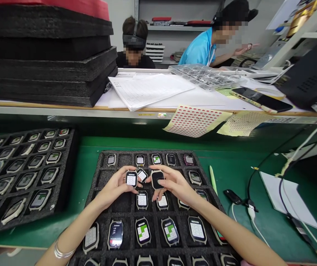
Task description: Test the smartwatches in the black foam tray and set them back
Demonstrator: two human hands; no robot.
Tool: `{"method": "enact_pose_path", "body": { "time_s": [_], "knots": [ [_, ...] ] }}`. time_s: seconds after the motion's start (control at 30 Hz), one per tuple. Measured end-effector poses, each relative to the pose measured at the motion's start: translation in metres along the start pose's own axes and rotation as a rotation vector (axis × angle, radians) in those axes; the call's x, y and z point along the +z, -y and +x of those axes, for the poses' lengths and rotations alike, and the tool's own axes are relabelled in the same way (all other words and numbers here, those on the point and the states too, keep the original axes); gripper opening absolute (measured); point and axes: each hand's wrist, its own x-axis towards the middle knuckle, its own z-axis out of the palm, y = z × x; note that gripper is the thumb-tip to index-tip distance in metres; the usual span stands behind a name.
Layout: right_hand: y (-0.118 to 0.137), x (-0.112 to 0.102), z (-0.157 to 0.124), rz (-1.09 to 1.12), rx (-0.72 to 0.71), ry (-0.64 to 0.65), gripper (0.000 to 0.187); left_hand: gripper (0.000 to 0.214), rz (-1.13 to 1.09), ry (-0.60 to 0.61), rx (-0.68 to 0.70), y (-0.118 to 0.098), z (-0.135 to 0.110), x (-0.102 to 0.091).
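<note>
left hand (pixel 114 186) holds lit smartwatch (pixel 131 179); right hand (pixel 175 184) holds dark smartwatch (pixel 157 180); foam tray (pixel 103 173) beneath

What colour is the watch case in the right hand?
Cream watch case, black screen; best in the head view.

Bright, even light came from above, and shadows stayed soft. A hard white glare sat on a watch screen (pixel 115 234) at 6 o'clock, and small glints ran along the plastic tray (pixel 205 75) near 12 o'clock. A dark band of shadow lay beneath the shelf (pixel 64 112) from 9 to 3 o'clock. The wide lens bowed that shelf and stretched both arms (pixel 72 236) toward the lower corners. The back wall (pixel 119 14) perhaps looked slightly soft.
</note>
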Motion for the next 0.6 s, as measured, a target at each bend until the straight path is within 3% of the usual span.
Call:
{"method": "enact_pose_path", "body": {
  "time_s": [0.2, 0.6],
  "knots": [
    [0.0028, 0.0038, -0.0002, 0.011, -0.011, -0.022, 0.052, 0.049, 0.003, 0.007, -0.005, -0.0002, 0.0001, 0.0005],
    [0.0015, -0.0029, -0.0052, 0.112, -0.032, 0.057, 0.052, 0.047, 0.027, -0.042, -0.012, 0.0026, -0.0014, 0.0057]
  ]
}}
